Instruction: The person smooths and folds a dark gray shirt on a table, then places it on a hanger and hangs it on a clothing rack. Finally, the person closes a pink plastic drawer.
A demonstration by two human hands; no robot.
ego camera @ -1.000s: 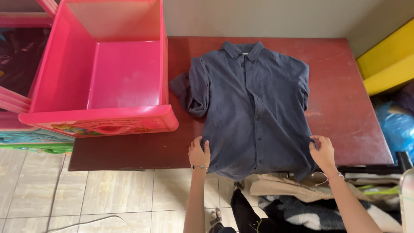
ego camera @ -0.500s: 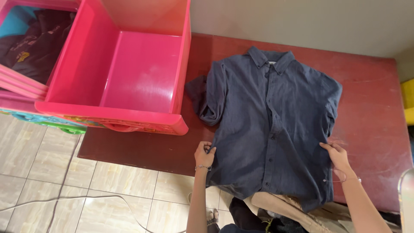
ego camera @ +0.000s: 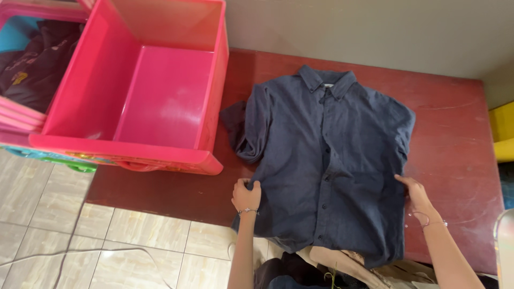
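A dark blue button-up shirt point(ego camera: 326, 160) lies flat, front up, on a dark red table point(ego camera: 455, 134), its collar toward the wall and its hem hanging over the near edge. My left hand point(ego camera: 246, 195) pinches the shirt's left side edge near the table's front. My right hand point(ego camera: 415, 192) grips the right side edge at about the same height. The left sleeve is bunched beside the body of the shirt.
An open, empty pink plastic drawer point(ego camera: 155, 96) sticks out over the table's left part. Dark clothes point(ego camera: 27, 69) lie in the unit behind it. More garments point(ego camera: 332, 267) are piled below the table's near edge. A cable point(ego camera: 80, 254) runs over the tiled floor.
The view has shifted a little. Both hands stay on the shirt's side edges, and the shirt now lies slightly smoother and straighter on the table.
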